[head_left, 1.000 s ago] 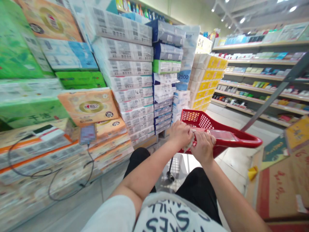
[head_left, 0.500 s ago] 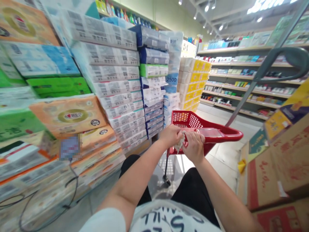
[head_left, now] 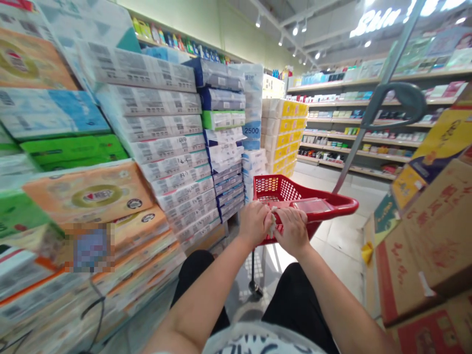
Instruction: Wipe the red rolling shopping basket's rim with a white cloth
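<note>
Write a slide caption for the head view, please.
Left hand and right hand hold a crumpled pale cloth or tissue at a red cart, near stacked packs.

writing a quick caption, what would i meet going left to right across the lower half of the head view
Orange tissue pack, left hand, crumpled whitish material, right hand, yellow scrap, red-edged cardboard carton.

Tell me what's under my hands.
The red shopping cart's near edge lies under your left hand and right hand, with crumpled pale material showing between them. They cover the rest, so it can't be seen.
</note>
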Demonstrator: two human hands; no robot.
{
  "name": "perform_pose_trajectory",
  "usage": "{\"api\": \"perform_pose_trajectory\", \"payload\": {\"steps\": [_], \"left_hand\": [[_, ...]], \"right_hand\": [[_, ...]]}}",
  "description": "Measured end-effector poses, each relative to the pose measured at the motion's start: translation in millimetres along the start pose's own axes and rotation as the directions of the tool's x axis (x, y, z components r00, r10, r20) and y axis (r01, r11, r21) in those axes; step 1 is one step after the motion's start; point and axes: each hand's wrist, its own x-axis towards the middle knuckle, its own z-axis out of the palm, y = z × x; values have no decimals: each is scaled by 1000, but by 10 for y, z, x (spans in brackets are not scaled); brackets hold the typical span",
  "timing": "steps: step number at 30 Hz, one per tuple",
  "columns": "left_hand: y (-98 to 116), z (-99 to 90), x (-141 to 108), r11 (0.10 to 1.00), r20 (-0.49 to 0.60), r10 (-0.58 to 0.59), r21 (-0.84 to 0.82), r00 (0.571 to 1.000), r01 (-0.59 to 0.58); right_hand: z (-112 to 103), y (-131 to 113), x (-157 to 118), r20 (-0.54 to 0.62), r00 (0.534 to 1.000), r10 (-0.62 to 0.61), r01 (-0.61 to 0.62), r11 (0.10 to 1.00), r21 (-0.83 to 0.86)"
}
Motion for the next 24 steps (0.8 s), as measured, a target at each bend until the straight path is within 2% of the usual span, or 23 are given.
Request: {"api": "perform_pose_trajectory", "payload": {"steps": [2,5,7,9,14,16,20,22,24], "left_hand": [[5,25,-73,1000,-67,4,-6,998,-5],[-22,21,-33,1000,-28,14,-3,1000,-14],[-39,16,12,1000,11,13,-7,1000,-13],[-40,32,-12,1000,5,18,-15,1000,-18],[-14,85,-219,996,-153,79,-16,985,-83],[-17,56,-178,998,-109,63,3,992,-63],[-30,-34,15,998,76,14,64,997,-19],[-23,-45,8,996,70,20,86,997,-26],[3,-32,-65,994,-4,36,102,999,-35]], "right_hand": [[-50,22,-17,34,998,-46,45,998,39],[-88,38,-40,46,992,-114,110,990,83],[-61,25,-43,-13,996,-93,94,993,70],[-1,-6,-38,-93,995,-41,45,998,42],[122,-79,-16,-211,977,35,-33,999,10],[139,-89,-7,-208,977,36,-34,999,9],[157,-88,18,-189,981,42,-42,999,0],[165,-86,26,-182,982,43,-45,999,-4],[172,-87,23,-178,983,41,-42,999,-2]]}}
